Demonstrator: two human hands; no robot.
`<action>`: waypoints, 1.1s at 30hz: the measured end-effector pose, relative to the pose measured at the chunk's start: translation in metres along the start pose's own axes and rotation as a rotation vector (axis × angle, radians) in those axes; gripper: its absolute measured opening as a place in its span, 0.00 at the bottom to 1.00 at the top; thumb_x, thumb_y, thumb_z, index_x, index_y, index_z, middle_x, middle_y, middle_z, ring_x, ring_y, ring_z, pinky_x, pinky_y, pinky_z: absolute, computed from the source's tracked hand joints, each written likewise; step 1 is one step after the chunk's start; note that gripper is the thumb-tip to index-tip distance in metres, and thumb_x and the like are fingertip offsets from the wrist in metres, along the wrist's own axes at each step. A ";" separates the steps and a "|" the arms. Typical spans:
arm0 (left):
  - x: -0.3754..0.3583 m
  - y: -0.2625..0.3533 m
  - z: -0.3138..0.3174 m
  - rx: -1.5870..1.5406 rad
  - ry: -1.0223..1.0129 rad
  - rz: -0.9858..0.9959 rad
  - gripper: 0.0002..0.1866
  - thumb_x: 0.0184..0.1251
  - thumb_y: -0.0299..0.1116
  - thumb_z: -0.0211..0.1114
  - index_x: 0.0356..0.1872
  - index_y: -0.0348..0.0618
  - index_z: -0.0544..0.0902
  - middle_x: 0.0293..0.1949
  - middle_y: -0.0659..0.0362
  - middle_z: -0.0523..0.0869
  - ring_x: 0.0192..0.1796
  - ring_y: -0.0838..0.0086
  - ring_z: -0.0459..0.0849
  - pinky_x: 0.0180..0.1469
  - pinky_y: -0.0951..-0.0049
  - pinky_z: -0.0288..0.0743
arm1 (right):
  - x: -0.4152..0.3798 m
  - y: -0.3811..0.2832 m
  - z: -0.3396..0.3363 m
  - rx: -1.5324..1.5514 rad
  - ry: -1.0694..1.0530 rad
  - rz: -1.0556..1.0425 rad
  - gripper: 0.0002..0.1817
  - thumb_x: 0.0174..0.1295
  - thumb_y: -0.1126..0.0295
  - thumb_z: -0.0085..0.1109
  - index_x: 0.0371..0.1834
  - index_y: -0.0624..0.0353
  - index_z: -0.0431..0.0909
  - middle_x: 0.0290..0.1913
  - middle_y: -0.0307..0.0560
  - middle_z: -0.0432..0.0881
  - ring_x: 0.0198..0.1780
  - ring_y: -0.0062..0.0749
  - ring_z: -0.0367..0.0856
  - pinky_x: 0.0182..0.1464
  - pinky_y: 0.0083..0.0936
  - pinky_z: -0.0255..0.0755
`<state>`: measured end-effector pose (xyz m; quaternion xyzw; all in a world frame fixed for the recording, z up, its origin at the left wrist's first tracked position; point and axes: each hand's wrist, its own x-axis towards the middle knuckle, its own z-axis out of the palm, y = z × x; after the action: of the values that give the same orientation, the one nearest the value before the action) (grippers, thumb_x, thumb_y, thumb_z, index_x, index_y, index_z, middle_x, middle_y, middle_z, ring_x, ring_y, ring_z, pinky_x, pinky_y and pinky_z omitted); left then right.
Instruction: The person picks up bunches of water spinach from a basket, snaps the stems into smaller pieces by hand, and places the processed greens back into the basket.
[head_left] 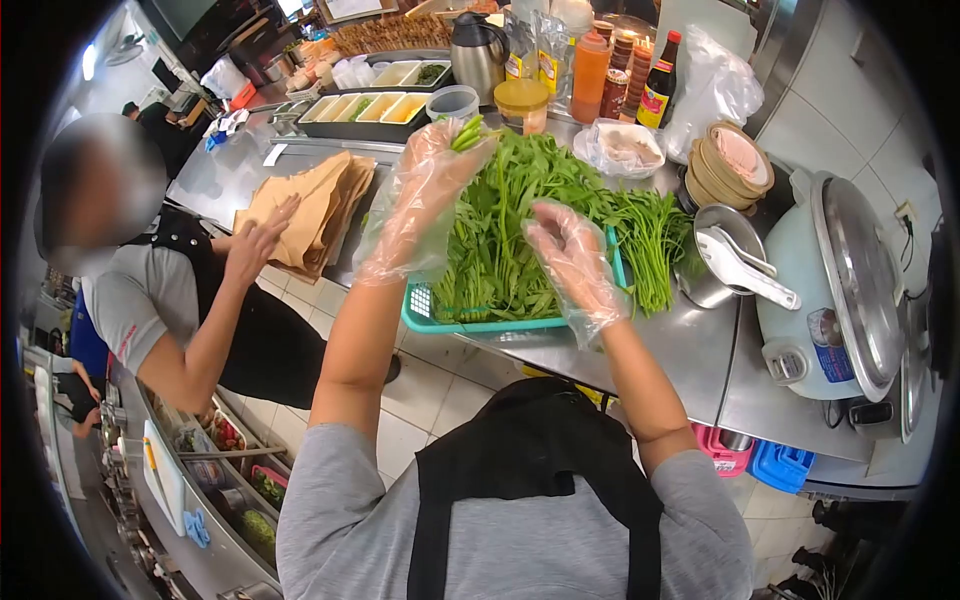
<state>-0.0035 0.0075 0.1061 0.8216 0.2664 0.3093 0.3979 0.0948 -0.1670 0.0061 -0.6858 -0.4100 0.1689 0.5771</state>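
Observation:
Long leafy green stems (510,220) fill a turquoise plastic basket (490,325) on the steel counter. My left hand (430,175), in a clear plastic glove, is raised over the basket's left side, its fingers closed round a few short green stem pieces (467,134). My right hand (572,255), gloved too, hovers at the basket's right side beside the leaves, fingers curved and apart from the thumb, with nothing visible in it. More thin green stems (648,250) hang over the basket's right edge.
A co-worker (170,290) stands at left, hands by brown paper (310,215). Behind the basket are a topping tray (365,112), a lidded tub (522,100), sauce bottles (590,75) and a steel jug (478,55). Rightward stand a steel pot (700,275), stacked bowls (728,165) and a large cooker (810,270).

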 end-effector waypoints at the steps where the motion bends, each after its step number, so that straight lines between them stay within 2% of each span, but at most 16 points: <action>1: -0.001 0.003 -0.003 0.049 0.079 0.097 0.18 0.56 0.46 0.70 0.38 0.41 0.87 0.27 0.54 0.85 0.29 0.70 0.81 0.36 0.65 0.74 | 0.004 -0.007 0.006 0.023 0.047 -0.026 0.20 0.65 0.64 0.62 0.56 0.63 0.79 0.46 0.52 0.84 0.46 0.33 0.83 0.50 0.27 0.77; 2: -0.002 0.008 -0.006 0.098 0.159 0.194 0.18 0.56 0.46 0.70 0.38 0.42 0.87 0.28 0.53 0.85 0.29 0.69 0.81 0.37 0.65 0.75 | 0.008 -0.012 0.011 0.045 0.094 -0.053 0.22 0.64 0.62 0.62 0.57 0.64 0.78 0.45 0.53 0.83 0.46 0.35 0.83 0.50 0.28 0.76; 4: -0.012 0.028 -0.011 0.088 0.169 0.147 0.18 0.57 0.46 0.71 0.38 0.41 0.87 0.28 0.52 0.86 0.30 0.67 0.81 0.38 0.65 0.75 | 0.016 -0.012 0.018 0.062 0.073 -0.057 0.25 0.64 0.60 0.63 0.59 0.65 0.76 0.48 0.54 0.83 0.46 0.36 0.83 0.52 0.28 0.75; 7: -0.016 0.034 -0.011 -0.031 0.179 0.189 0.15 0.59 0.43 0.69 0.37 0.41 0.87 0.29 0.52 0.86 0.30 0.67 0.82 0.38 0.65 0.75 | 0.025 -0.019 0.025 0.149 -0.060 0.060 0.23 0.64 0.61 0.64 0.56 0.67 0.79 0.49 0.52 0.84 0.48 0.28 0.81 0.52 0.26 0.75; 9: -0.012 0.026 -0.007 -0.316 0.164 0.136 0.12 0.61 0.39 0.69 0.39 0.42 0.87 0.29 0.50 0.86 0.31 0.69 0.81 0.38 0.67 0.75 | 0.025 -0.028 0.022 0.179 -0.106 0.076 0.21 0.64 0.62 0.64 0.54 0.67 0.80 0.49 0.50 0.84 0.48 0.27 0.81 0.52 0.26 0.74; 11: -0.013 0.024 -0.012 -0.312 0.172 0.148 0.12 0.62 0.38 0.69 0.42 0.43 0.86 0.28 0.49 0.85 0.30 0.71 0.81 0.37 0.68 0.75 | 0.023 -0.030 0.023 0.209 -0.149 0.097 0.19 0.64 0.63 0.64 0.51 0.67 0.81 0.49 0.49 0.85 0.48 0.25 0.80 0.51 0.25 0.74; 13: -0.018 0.025 -0.017 -0.310 0.180 0.159 0.12 0.62 0.37 0.69 0.44 0.44 0.86 0.27 0.48 0.85 0.30 0.72 0.82 0.37 0.69 0.75 | 0.021 -0.025 0.027 0.313 0.053 0.098 0.15 0.63 0.65 0.65 0.46 0.66 0.83 0.46 0.50 0.86 0.45 0.30 0.82 0.52 0.28 0.74; 15: -0.033 0.028 -0.018 0.092 0.493 0.390 0.14 0.63 0.40 0.70 0.45 0.46 0.83 0.25 0.50 0.85 0.26 0.71 0.83 0.32 0.68 0.75 | 0.021 -0.021 0.023 0.175 0.162 -0.008 0.14 0.61 0.65 0.66 0.44 0.65 0.84 0.43 0.51 0.86 0.44 0.33 0.82 0.51 0.29 0.74; 17: -0.049 0.022 -0.007 0.212 0.522 0.376 0.13 0.62 0.41 0.71 0.44 0.48 0.83 0.25 0.51 0.85 0.25 0.68 0.84 0.30 0.67 0.76 | 0.025 -0.007 0.021 0.032 0.365 -0.266 0.12 0.59 0.66 0.67 0.38 0.64 0.84 0.36 0.53 0.86 0.41 0.42 0.83 0.51 0.32 0.74; 20: -0.067 0.019 0.014 0.315 0.530 0.510 0.12 0.60 0.40 0.73 0.39 0.49 0.82 0.25 0.55 0.86 0.21 0.62 0.84 0.25 0.65 0.77 | 0.020 -0.011 0.015 0.015 0.349 -0.109 0.12 0.59 0.65 0.67 0.36 0.65 0.84 0.36 0.52 0.86 0.41 0.39 0.83 0.49 0.33 0.74; 22: -0.071 0.016 0.026 0.443 0.520 0.779 0.14 0.59 0.40 0.74 0.42 0.47 0.84 0.24 0.57 0.86 0.20 0.62 0.83 0.24 0.65 0.77 | 0.019 -0.002 0.016 0.060 0.317 -0.065 0.12 0.59 0.65 0.67 0.36 0.65 0.84 0.36 0.52 0.86 0.41 0.39 0.83 0.49 0.33 0.74; 23: -0.076 0.012 0.026 0.601 0.358 0.716 0.21 0.57 0.36 0.74 0.51 0.42 0.81 0.30 0.57 0.88 0.26 0.61 0.85 0.29 0.63 0.79 | 0.017 0.002 0.017 0.107 0.282 -0.022 0.12 0.59 0.65 0.67 0.36 0.65 0.84 0.36 0.52 0.86 0.40 0.39 0.83 0.49 0.34 0.73; 24: -0.077 0.012 0.025 0.602 0.362 0.711 0.21 0.57 0.36 0.74 0.51 0.42 0.81 0.30 0.57 0.88 0.26 0.61 0.85 0.29 0.63 0.79 | 0.015 0.002 0.018 0.105 0.276 -0.023 0.12 0.59 0.65 0.67 0.36 0.65 0.84 0.36 0.52 0.86 0.40 0.39 0.83 0.49 0.34 0.73; 26: -0.079 0.016 0.022 0.556 -0.002 0.499 0.34 0.53 0.29 0.73 0.64 0.44 0.73 0.42 0.57 0.89 0.37 0.58 0.87 0.38 0.62 0.81 | 0.011 0.002 0.021 0.088 0.289 -0.064 0.12 0.59 0.65 0.67 0.36 0.64 0.85 0.36 0.52 0.86 0.40 0.38 0.82 0.49 0.34 0.73; 31: -0.070 -0.010 0.034 0.662 -0.005 0.502 0.38 0.48 0.25 0.71 0.66 0.45 0.71 0.42 0.55 0.88 0.36 0.56 0.87 0.38 0.62 0.80 | 0.003 -0.009 0.020 -0.055 0.336 -0.124 0.11 0.59 0.65 0.67 0.37 0.62 0.85 0.36 0.51 0.85 0.40 0.40 0.82 0.48 0.35 0.74; 33: -0.069 -0.015 0.042 0.714 0.171 0.455 0.38 0.45 0.24 0.71 0.65 0.44 0.72 0.40 0.55 0.88 0.35 0.57 0.86 0.37 0.62 0.80 | 0.000 -0.014 0.019 -0.134 0.389 -0.169 0.11 0.59 0.65 0.67 0.38 0.61 0.85 0.37 0.51 0.85 0.40 0.41 0.82 0.47 0.36 0.74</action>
<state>-0.0223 -0.0524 0.0530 0.9169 0.2008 0.3447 -0.0130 0.0769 -0.1546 0.0138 -0.7054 -0.3573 -0.0434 0.6107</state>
